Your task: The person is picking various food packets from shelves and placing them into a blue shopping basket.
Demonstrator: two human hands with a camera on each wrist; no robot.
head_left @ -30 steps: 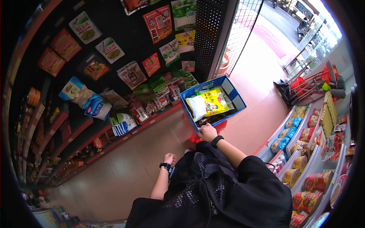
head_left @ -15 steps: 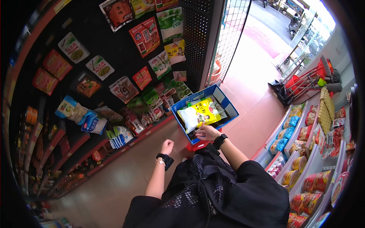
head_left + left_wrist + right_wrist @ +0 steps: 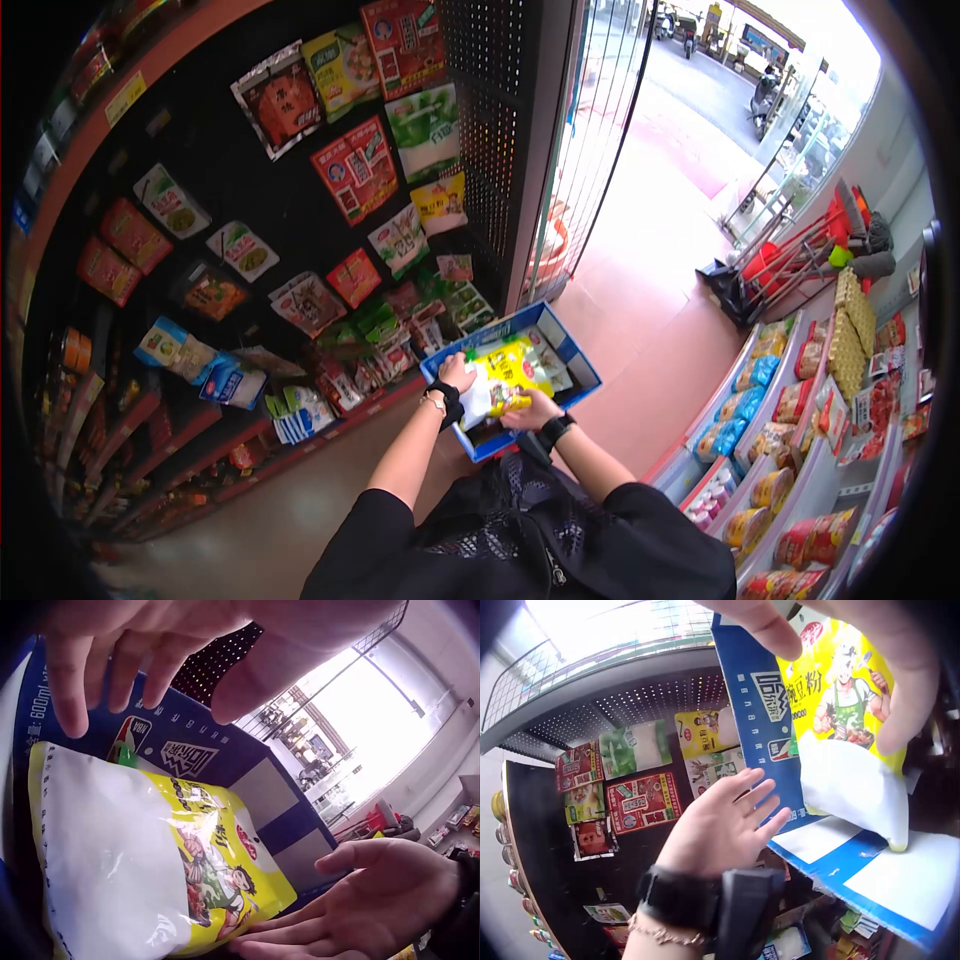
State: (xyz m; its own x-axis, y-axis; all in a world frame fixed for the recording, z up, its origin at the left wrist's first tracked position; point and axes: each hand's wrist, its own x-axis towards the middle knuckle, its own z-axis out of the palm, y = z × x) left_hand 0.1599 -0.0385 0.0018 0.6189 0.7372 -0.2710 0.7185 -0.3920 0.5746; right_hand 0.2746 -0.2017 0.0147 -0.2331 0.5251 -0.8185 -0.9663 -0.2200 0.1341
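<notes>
A yellow-and-white bag of pea starch (image 3: pixel 519 364) lies in a blue cardboard box (image 3: pixel 570 357), picture side up. My left hand (image 3: pixel 457 373) is over the box's left side, its fingers spread and pointing down above the bag's white end in the left wrist view. From the near right, my right hand (image 3: pixel 533 412) meets the bag's edge; its fingers (image 3: pixel 300 934) lie straight there, palm turned up, thumb apart. Other packets (image 3: pixel 550 362) show in the box beside the bag.
A dark rack with hanging food packets (image 3: pixel 353 170) stands at the left, lower shelves beneath. Shelves of noodle packs and cups (image 3: pixel 815 540) line the right. Brooms and red dustpans (image 3: pixel 800 250) lean near the bright doorway. A tiled floor (image 3: pixel 640 380) runs between.
My left hand has risen from beside my body to the box. My right hand has left the box's near rim and reached the bag. In view, the box sits lower and further left.
</notes>
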